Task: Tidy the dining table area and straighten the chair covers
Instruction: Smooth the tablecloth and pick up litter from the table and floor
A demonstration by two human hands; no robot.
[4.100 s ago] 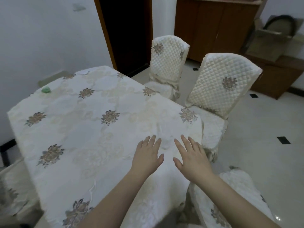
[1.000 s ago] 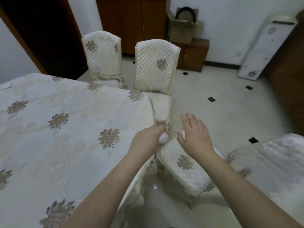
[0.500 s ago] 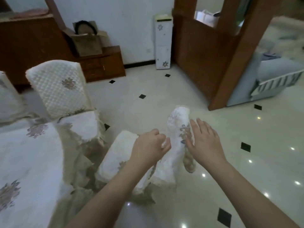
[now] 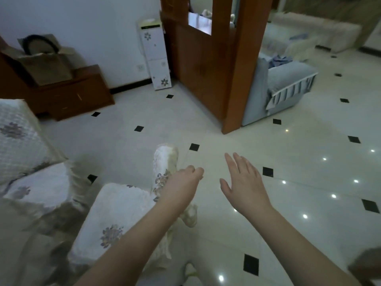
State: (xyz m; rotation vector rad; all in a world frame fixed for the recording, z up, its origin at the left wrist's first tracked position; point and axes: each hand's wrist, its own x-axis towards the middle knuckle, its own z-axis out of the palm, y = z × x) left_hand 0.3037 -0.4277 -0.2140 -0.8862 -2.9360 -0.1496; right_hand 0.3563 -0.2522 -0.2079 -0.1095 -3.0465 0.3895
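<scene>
A chair with a cream quilted cover stands below me, its seat (image 4: 115,213) bearing a grey flower and its backrest cover (image 4: 165,162) seen edge-on. My left hand (image 4: 183,184) is curled on the right side of that backrest cover, fingers closed on the fabric. My right hand (image 4: 245,182) hovers open to the right of it, over the floor, touching nothing. A second covered chair (image 4: 20,145) stands at the left edge.
Glossy white floor tiles with black diamonds (image 4: 268,172) spread ahead and right. A wooden partition (image 4: 216,69) rises ahead, with a grey sofa (image 4: 284,85) behind it. A low wooden cabinet (image 4: 68,93) with a cardboard box (image 4: 45,60) sits at back left.
My view has swung right, away from the table. My right hand has come off the backrest cover and moved right, open. My left hand stays closed on the cover.
</scene>
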